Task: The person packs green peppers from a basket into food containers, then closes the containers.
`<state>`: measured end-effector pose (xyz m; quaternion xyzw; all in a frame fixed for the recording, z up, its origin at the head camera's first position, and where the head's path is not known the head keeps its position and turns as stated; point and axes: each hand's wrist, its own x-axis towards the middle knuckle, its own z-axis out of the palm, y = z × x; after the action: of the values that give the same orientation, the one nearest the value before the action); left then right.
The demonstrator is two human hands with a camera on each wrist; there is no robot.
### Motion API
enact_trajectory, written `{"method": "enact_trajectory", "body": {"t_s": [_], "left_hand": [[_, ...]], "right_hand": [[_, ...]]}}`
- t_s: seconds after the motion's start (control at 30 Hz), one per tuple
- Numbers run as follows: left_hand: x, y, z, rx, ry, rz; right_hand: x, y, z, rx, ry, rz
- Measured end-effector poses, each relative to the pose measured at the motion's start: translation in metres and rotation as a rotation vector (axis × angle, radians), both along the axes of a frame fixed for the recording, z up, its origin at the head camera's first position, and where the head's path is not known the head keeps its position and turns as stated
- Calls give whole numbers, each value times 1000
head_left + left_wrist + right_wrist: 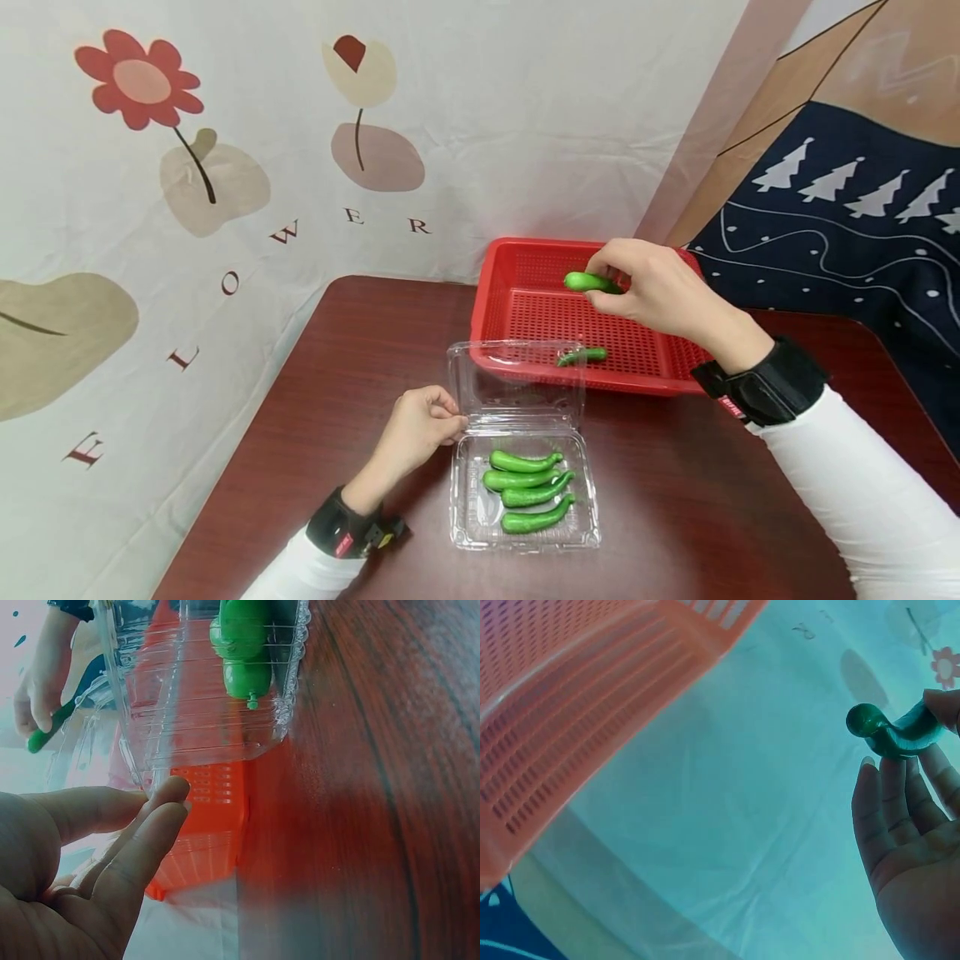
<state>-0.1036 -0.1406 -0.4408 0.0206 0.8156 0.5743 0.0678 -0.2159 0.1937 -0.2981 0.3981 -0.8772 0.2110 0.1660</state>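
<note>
Peppers (517, 481), green, at six o'clock; basket (543, 312), red, perforated grid. Wall cloth (525, 108), white, red flower (142, 81) at ten o'clock; navy cloth (847, 229), white trees (832, 183), two o'clock.

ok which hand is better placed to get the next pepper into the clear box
Right, most likely: the right hand already pinches a green pepper above the red basket, while the left hand is occupied at the left edge of the clear box, near its hinge.

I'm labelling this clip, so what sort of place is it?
Probably an indoor room, perhaps a makeshift tabletop workspace: a brown table stands right by a wrinkled cloth printed with flowers, and an open clear box lies on the tabletop.
</note>
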Motion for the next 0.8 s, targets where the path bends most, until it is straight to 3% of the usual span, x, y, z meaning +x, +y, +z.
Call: {"method": "enact_trajectory", "body": {"t_s": [0.33, 0.8], "left_hand": [[0, 1, 2, 13, -4, -4], [1, 1, 1, 10, -4, 7]], "right_hand": [[25, -8, -13, -89, 52, 122], [64, -20, -36, -126, 10, 207]]}}
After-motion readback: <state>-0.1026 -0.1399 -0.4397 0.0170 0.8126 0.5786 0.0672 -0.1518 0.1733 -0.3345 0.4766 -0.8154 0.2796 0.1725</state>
